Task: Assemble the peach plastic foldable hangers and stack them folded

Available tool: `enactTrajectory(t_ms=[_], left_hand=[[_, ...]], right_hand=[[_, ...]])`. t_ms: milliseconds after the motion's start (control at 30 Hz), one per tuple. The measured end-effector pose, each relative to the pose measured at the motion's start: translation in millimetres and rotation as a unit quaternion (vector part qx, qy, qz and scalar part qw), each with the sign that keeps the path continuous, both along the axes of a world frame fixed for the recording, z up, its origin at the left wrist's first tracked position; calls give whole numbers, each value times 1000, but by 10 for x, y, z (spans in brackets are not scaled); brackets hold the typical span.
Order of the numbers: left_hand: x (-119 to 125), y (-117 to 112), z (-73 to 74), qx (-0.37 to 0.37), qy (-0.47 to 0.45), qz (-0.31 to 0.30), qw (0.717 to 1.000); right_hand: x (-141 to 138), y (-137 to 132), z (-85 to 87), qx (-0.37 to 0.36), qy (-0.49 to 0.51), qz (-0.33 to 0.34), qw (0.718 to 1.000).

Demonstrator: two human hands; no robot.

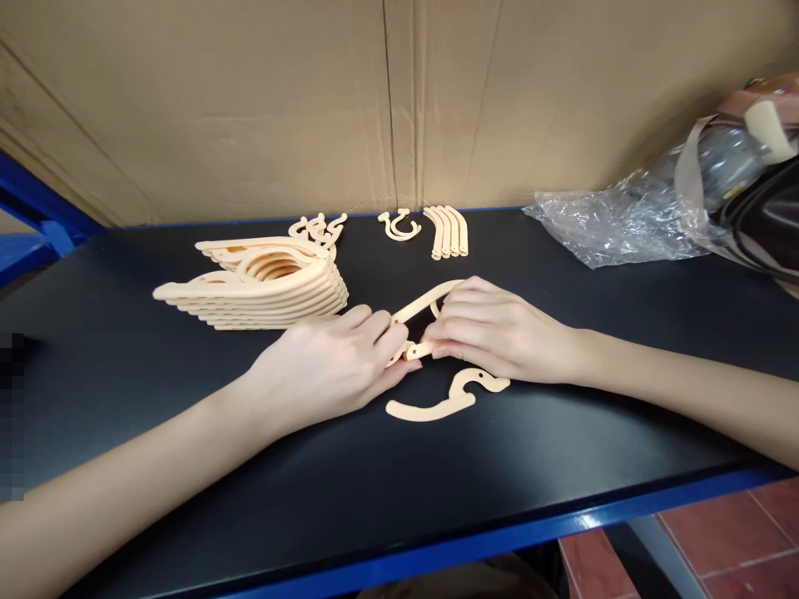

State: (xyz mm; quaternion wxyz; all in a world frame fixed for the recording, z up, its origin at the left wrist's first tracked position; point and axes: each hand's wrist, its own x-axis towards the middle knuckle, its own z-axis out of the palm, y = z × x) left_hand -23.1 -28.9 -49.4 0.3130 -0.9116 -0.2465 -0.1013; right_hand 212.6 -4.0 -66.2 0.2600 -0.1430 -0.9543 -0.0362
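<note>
Cream plastic hanger parts [426,304] are between my two hands, just above the black tabletop. My left hand [337,358] has its fingers closed on the near end of them, around a joint with small holes. From the other side, my right hand [503,329] grips the same parts with bent fingers. How the pieces join there is mostly covered by my fingers. Close in front of my hands, a loose curved hanger arm [430,411] with a hooked end and a small hole lies flat on the table.
Left of centre rises a stack of hanger arms [268,287], with small hooks [318,229] behind it. More hooks [399,226] and several curved bars [446,233] lie at the back. Clear plastic wrap [612,220] and a dark bag [765,216] occupy the right. A cardboard wall [262,108] stands behind.
</note>
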Motion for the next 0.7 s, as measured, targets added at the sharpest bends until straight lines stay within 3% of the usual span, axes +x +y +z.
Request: enactTrajectory(t_ms=[267, 533, 700], left_hand=[[-24, 1, 6, -19, -8, -2, 1000], [-17, -2, -14, 11, -14, 8, 1000], [4, -4, -3, -25, -15, 12, 999]], right_hand=[[-6, 5, 7, -6, 3, 14, 1000], [5, -5, 15, -14, 4, 2, 1000], [-7, -8, 12, -8, 3, 4, 1000]])
